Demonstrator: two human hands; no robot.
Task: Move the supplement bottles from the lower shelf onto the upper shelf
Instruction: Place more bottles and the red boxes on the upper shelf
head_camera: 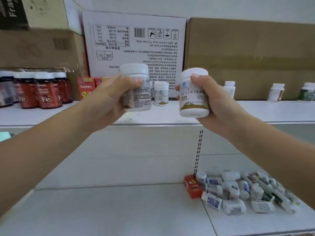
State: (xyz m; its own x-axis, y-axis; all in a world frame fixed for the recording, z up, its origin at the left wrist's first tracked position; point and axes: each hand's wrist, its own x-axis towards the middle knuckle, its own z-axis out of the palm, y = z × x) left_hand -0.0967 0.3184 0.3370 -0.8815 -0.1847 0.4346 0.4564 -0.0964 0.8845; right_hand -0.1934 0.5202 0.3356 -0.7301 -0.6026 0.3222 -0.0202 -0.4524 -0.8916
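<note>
My left hand grips a white supplement bottle upright, just above the front of the upper shelf. My right hand grips a second white bottle with a green-gold label, tilted slightly, at the same height. One matching white bottle stands on the upper shelf between my hands. A heap of several white bottles lies on the lower shelf at the right.
Red Fe bottles and small red boxes stand at the upper shelf's left. Three more bottles stand at its right. Cardboard cartons and a white carton line the back. A red box lies beside the heap.
</note>
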